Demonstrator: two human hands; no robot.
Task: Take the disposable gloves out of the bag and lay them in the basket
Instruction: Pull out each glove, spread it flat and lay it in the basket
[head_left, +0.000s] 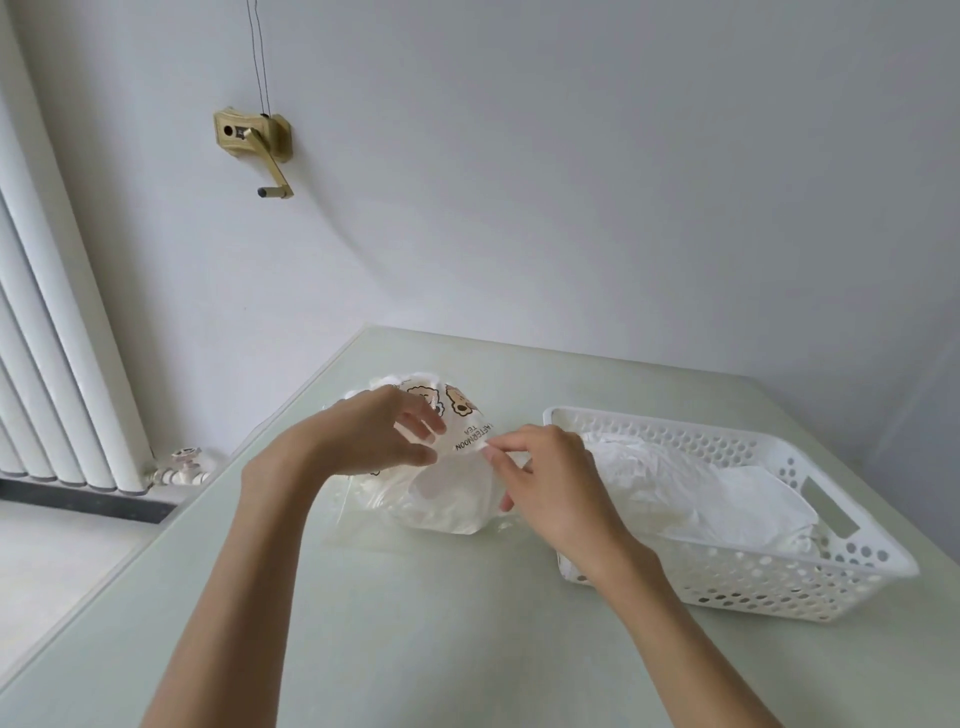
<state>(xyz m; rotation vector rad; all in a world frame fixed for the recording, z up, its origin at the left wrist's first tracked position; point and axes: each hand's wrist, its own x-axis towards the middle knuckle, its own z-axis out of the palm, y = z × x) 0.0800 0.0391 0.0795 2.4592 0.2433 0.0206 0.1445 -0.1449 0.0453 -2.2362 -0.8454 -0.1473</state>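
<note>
Right, both hands are on the bag, which lies on the table towards its far edge, a little left of the middle. It is a thin, see-through plastic bag with cartoon bears and some lettering printed near its mouth. The left hand grips the printed rim from the left, thumb below and fingers curled over the top. The right hand pinches the rim from the right between thumb and fingertips, so the mouth is held apart and faces the person. Pale, crumpled plastic shows inside the bag; how many gloves are in there I cannot tell.

Just beside the bag, to the right, sits the white basket with round holes in its walls and a slot handle at its right end. Crumpled clear gloves lie inside it, heaped across the bottom. The right wrist passes in front of the basket's near left corner.
</note>
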